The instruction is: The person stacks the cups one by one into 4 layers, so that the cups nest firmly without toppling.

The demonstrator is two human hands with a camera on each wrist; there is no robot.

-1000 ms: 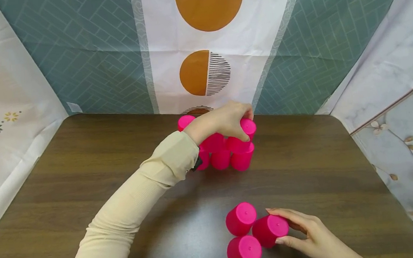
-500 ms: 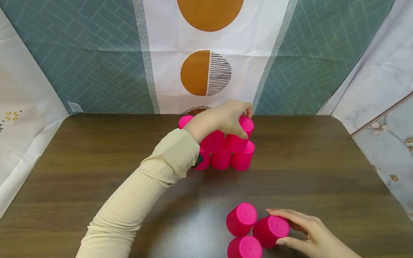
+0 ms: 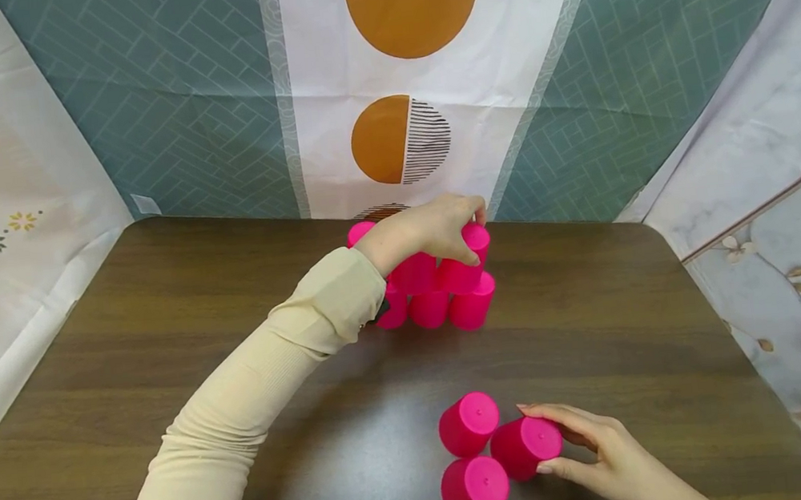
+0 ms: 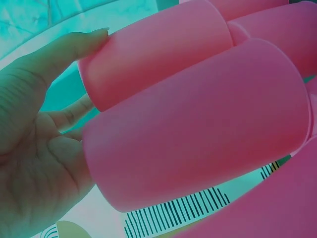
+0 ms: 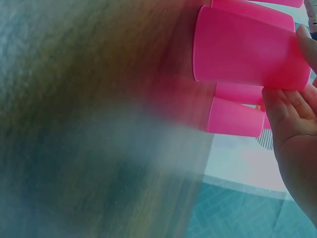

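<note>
Pink cups stand upside down in a stack at the far middle of the table, with a lower row (image 3: pixel 473 305) and more cups above it. My left hand (image 3: pixel 434 226) reaches over the stack and grips an upper cup (image 3: pixel 476 236) at its right end. In the left wrist view, the thumb and fingers close around the base end of that cup (image 4: pixel 153 57), beside another pink cup (image 4: pixel 198 129). Near the front, my right hand (image 3: pixel 597 452) holds an upside-down pink cup (image 3: pixel 524 447) between thumb and fingers. Two more cups (image 3: pixel 466 481) stand close to its left.
A brown wooden table (image 3: pixel 161 321) lies under everything. Directly behind the stack rises a patterned cloth backdrop (image 3: pixel 214 123). A floral cloth (image 3: pixel 797 308) borders the right side, and a pale cloth (image 3: pixel 29 302) the left. My left sleeve (image 3: pixel 242 410) crosses the table's left half.
My left hand and its cup have shifted slightly back and left on the stack. The right hand and the front cups stay in place.
</note>
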